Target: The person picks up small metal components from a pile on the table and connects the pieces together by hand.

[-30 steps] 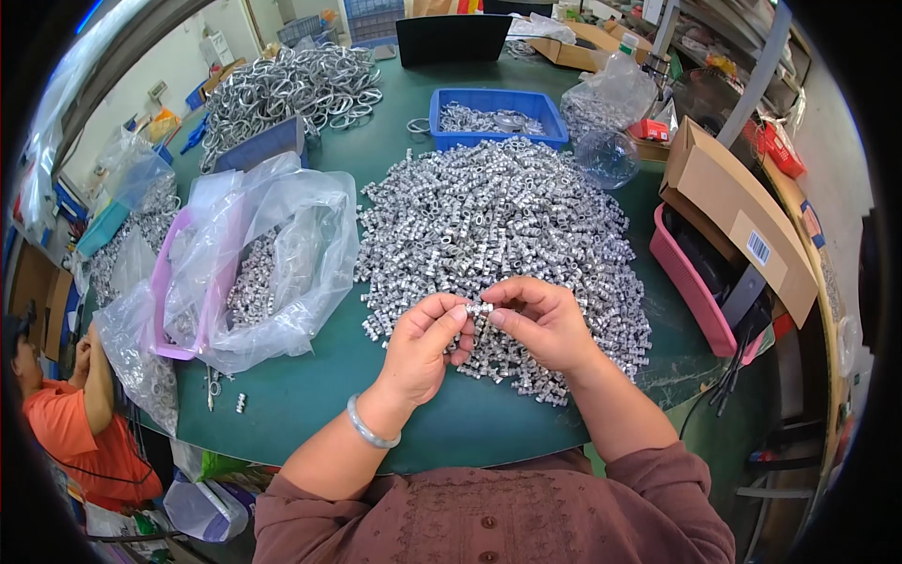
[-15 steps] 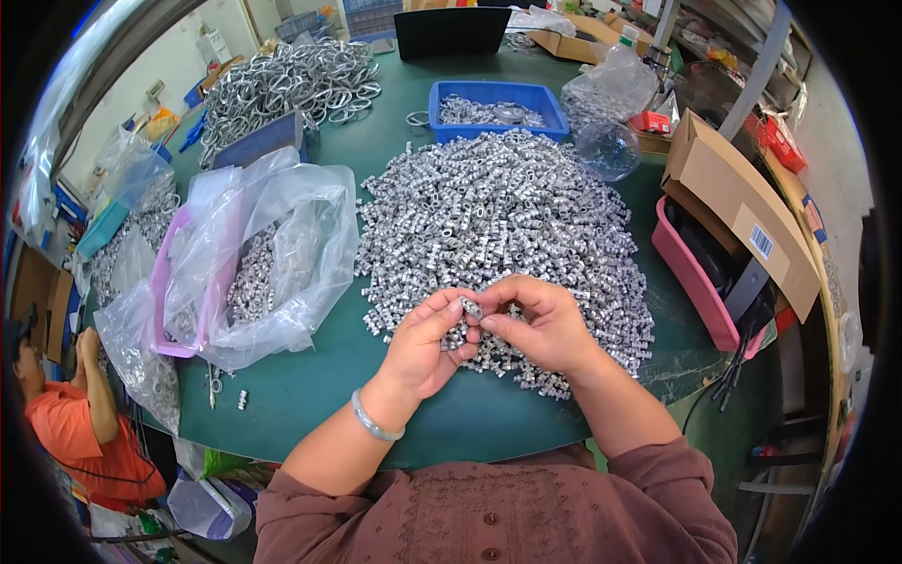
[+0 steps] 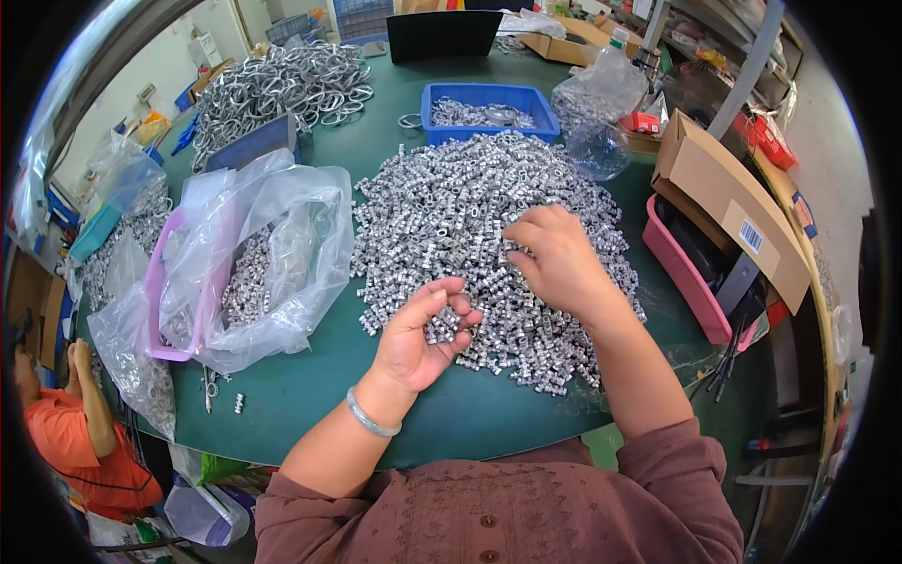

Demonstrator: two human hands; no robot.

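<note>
A large heap of small ribbed silver metal pieces (image 3: 423, 202) covers the middle of the green table. My left hand (image 3: 404, 343), palm up at the heap's near edge, has its fingers curled around several of these metal pieces (image 3: 442, 326). A pale bangle (image 3: 369, 414) circles that wrist. My right hand (image 3: 559, 263) hovers over the right part of the heap, fingers bent, with thumb and forefinger slightly apart; nothing shows between them. Its fingertips are close to the pieces, but whether they touch is unclear.
Left of the heap, a pink basket (image 3: 153, 291) lined with clear plastic holds more pieces. Behind it lie piled metal rings (image 3: 272, 89). A blue tray (image 3: 550, 113) stands beyond the heap. At right are a cardboard box (image 3: 723, 193) and a pink basket (image 3: 681, 282). Another person (image 3: 80, 437) sits at far left.
My right hand has left my left hand and moved up and right over the heap. The left hand has opened a little, showing the pieces in its palm.
</note>
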